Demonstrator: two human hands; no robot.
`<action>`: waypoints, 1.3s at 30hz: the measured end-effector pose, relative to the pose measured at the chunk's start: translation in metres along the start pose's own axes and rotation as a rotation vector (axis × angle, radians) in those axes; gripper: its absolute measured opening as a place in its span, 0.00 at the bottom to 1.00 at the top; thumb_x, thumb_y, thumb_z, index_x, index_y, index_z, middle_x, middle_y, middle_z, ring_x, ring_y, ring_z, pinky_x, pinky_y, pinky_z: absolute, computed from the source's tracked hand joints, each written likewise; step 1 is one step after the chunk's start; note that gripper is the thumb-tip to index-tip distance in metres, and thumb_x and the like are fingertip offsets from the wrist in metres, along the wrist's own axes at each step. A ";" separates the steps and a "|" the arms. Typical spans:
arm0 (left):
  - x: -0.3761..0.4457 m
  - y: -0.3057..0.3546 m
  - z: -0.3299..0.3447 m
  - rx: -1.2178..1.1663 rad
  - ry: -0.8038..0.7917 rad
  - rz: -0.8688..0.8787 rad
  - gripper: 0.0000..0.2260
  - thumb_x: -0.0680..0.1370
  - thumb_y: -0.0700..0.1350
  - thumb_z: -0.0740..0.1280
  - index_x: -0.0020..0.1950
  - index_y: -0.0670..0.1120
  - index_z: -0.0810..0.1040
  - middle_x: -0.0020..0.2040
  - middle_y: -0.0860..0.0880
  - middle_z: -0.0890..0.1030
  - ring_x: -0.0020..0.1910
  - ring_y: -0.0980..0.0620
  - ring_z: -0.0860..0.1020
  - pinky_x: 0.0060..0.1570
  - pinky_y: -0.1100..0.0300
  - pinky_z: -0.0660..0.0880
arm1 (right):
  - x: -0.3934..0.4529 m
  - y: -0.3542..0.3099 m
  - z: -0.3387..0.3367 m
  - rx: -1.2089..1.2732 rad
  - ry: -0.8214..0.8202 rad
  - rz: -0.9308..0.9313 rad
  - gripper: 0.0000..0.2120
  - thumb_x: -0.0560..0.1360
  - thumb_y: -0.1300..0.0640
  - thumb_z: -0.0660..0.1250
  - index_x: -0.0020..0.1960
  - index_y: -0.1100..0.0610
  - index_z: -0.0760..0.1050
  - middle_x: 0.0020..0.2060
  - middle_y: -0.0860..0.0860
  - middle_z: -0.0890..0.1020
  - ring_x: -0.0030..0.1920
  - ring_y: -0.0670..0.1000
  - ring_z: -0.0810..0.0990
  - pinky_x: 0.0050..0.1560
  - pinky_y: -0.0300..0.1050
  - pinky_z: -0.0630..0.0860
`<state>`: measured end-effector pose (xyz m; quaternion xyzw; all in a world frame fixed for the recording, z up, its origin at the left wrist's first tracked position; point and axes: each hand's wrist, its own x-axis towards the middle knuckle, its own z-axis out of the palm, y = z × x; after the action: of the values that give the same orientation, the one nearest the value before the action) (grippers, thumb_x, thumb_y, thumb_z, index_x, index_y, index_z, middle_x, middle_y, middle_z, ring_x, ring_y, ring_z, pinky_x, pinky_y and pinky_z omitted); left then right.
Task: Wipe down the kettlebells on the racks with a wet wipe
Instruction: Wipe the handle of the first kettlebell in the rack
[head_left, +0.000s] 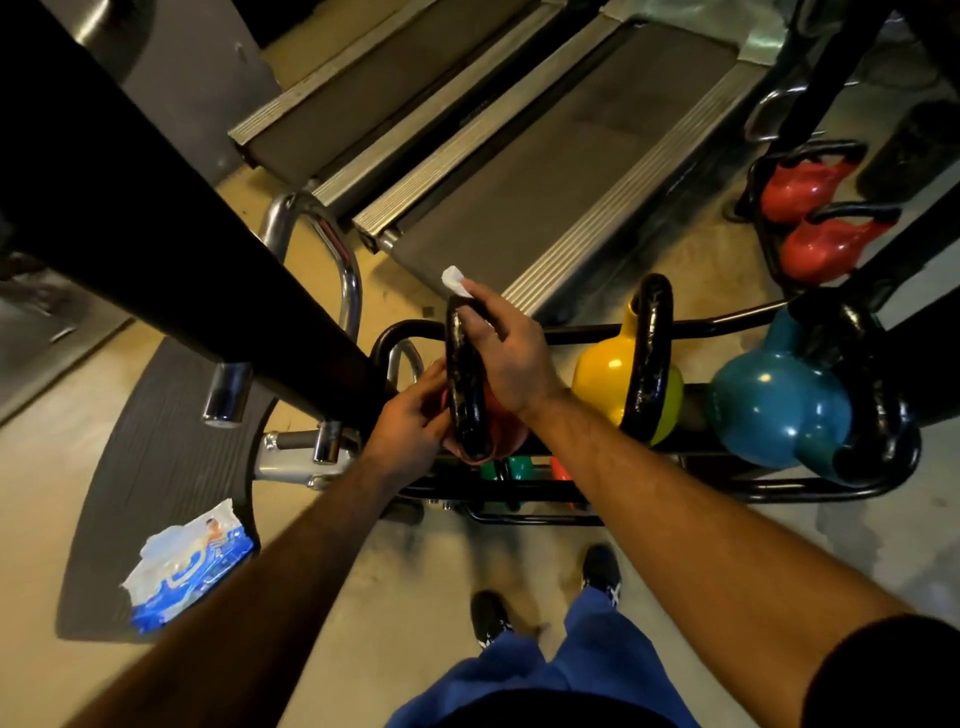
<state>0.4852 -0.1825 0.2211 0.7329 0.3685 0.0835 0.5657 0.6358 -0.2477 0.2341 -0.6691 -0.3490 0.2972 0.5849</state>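
The person is wiping the black handle (464, 379) of a red kettlebell (501, 431) sitting on the top rail of the rack (727, 325), at its left end. The right hand (506, 353) is curling its fingers (480, 301) over the handle with the wet wipe (456, 280) pinched under them — a white corner is sticking out. The left hand (415, 421) is cupping the red body with bent fingers, steadying it.

The wipe is bunching up, so it could slip out and miss parts of the handle. The kettlebell looks heavy and round — if the left hand lets go, it might roll off the rail toward the shoes (545, 592) below. The yellow kettlebell (608, 379) is sitting just beside, so knuckles could bump it.
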 end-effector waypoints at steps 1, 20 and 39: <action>0.000 0.000 0.001 -0.011 0.012 0.005 0.20 0.80 0.41 0.68 0.69 0.57 0.75 0.69 0.49 0.77 0.68 0.50 0.76 0.66 0.43 0.74 | -0.003 0.005 0.000 0.004 0.005 -0.014 0.31 0.76 0.36 0.60 0.76 0.49 0.68 0.68 0.49 0.78 0.66 0.46 0.77 0.67 0.55 0.76; 0.004 -0.007 0.001 -0.065 0.019 -0.023 0.19 0.79 0.40 0.69 0.70 0.51 0.75 0.68 0.46 0.78 0.67 0.47 0.77 0.66 0.41 0.74 | -0.004 0.002 0.001 -0.126 0.050 -0.090 0.32 0.79 0.32 0.56 0.75 0.51 0.69 0.71 0.51 0.75 0.72 0.50 0.73 0.67 0.58 0.76; 0.004 -0.006 0.001 -0.068 -0.004 0.019 0.19 0.80 0.39 0.68 0.67 0.59 0.77 0.69 0.49 0.77 0.68 0.48 0.76 0.64 0.46 0.77 | 0.010 -0.018 0.001 -0.076 0.161 0.000 0.10 0.80 0.49 0.66 0.60 0.48 0.78 0.50 0.43 0.83 0.51 0.43 0.81 0.53 0.54 0.82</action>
<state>0.4857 -0.1803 0.2142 0.7168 0.3573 0.0997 0.5904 0.6388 -0.2374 0.2515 -0.7126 -0.3120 0.2287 0.5853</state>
